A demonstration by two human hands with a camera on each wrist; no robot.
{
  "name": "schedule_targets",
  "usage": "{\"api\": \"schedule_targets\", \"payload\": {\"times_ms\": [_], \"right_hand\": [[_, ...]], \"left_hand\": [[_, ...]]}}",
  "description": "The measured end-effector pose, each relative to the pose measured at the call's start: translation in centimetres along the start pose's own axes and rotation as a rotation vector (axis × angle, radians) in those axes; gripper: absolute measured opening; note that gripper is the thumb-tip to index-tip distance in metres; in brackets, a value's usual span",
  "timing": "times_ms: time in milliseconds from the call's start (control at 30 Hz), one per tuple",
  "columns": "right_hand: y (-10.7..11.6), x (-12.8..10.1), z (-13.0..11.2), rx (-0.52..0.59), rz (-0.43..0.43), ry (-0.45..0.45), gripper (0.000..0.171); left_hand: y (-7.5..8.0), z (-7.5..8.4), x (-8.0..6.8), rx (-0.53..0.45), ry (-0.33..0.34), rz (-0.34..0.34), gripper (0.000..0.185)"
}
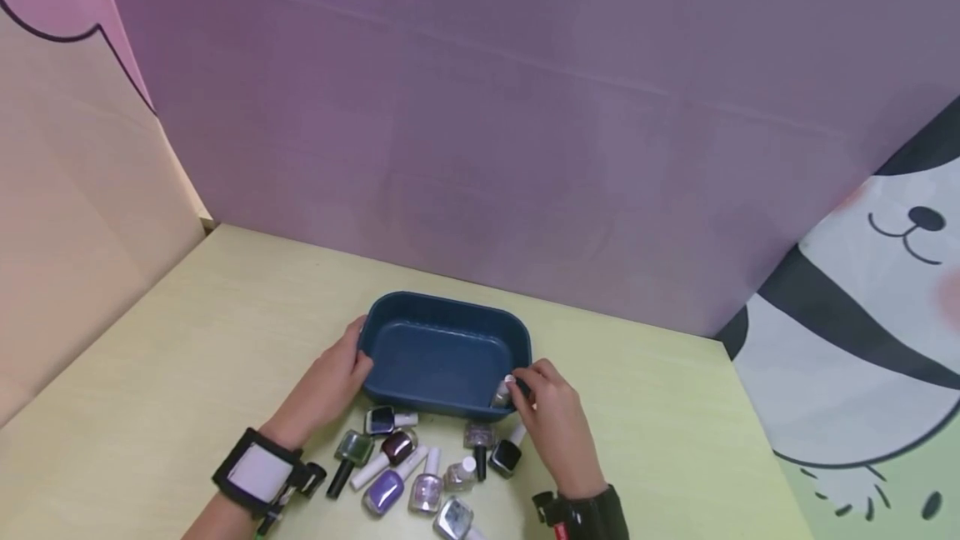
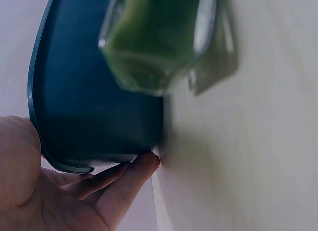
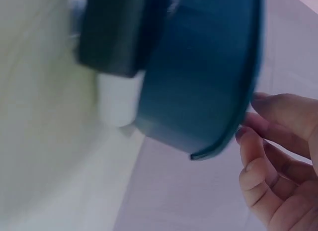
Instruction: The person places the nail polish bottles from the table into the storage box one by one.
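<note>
My left hand (image 1: 330,377) grips the left end of a dark blue rectangular tub (image 1: 435,357), thumb at the rim and fingers along the outer wall (image 2: 94,102). Inside the tub's front right corner, a small nail polish bottle (image 1: 501,396) with a white cap leans at a tilt. My right hand (image 1: 558,423) reaches over that corner and pinches the bottle by its cap. In the right wrist view the tub's wall (image 3: 198,87) hides the bottle and the fingertips are at the rim.
Several nail polish bottles lie in front of the tub, among them a green one (image 1: 355,447), a purple one (image 1: 384,492) and a black one (image 1: 506,457). Behind the pale table (image 1: 660,407) stands a purple-grey panel (image 1: 487,123). A panda-patterned panel (image 1: 862,340) is at right.
</note>
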State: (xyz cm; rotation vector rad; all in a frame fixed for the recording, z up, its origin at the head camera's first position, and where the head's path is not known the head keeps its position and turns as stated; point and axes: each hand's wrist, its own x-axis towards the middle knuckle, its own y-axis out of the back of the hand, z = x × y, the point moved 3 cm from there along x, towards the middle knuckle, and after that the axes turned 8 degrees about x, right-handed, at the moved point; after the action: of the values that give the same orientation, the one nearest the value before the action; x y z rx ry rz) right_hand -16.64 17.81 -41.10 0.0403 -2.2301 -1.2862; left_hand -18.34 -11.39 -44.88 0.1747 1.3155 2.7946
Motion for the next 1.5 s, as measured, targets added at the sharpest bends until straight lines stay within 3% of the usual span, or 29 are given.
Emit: {"api": "schedule_targets", "payload": {"times_ms": [267, 667, 867, 1100, 1300, 1500], "right_hand": [[1.7, 0.4, -1.4, 0.028, 0.006, 0.021, 0.02], [3.5, -0.1, -3.6, 0.047, -0.055, 0.109, 0.014], [4.2, -0.6, -4.2, -0.05, -0.098, 0.174, 0.021], [4.1, -1.1, -4.7, -0.073, -0.239, 0.189, 0.028], [2.2, -1.1, -5.1, -0.029, -0.403, 0.264, 0.035], [0.9, -1.3, -5.0, -0.029, -0.552, 0.238, 0.036]], "left_hand": [[-0.1, -0.1, 0.2, 0.002, 0.009, -0.005, 0.062], [-1.0, 0.0, 0.9, -0.015, -0.002, 0.005, 0.062], [-1.4, 0.6, 1.1, -0.017, -0.021, 0.009, 0.061], [-1.5, 1.2, 1.3, -0.022, -0.052, 0.005, 0.061], [-1.1, 0.4, 1.0, -0.004, -0.029, 0.02, 0.061], [-1.4, -0.1, 1.1, -0.01, -0.037, 0.01, 0.061]]}}
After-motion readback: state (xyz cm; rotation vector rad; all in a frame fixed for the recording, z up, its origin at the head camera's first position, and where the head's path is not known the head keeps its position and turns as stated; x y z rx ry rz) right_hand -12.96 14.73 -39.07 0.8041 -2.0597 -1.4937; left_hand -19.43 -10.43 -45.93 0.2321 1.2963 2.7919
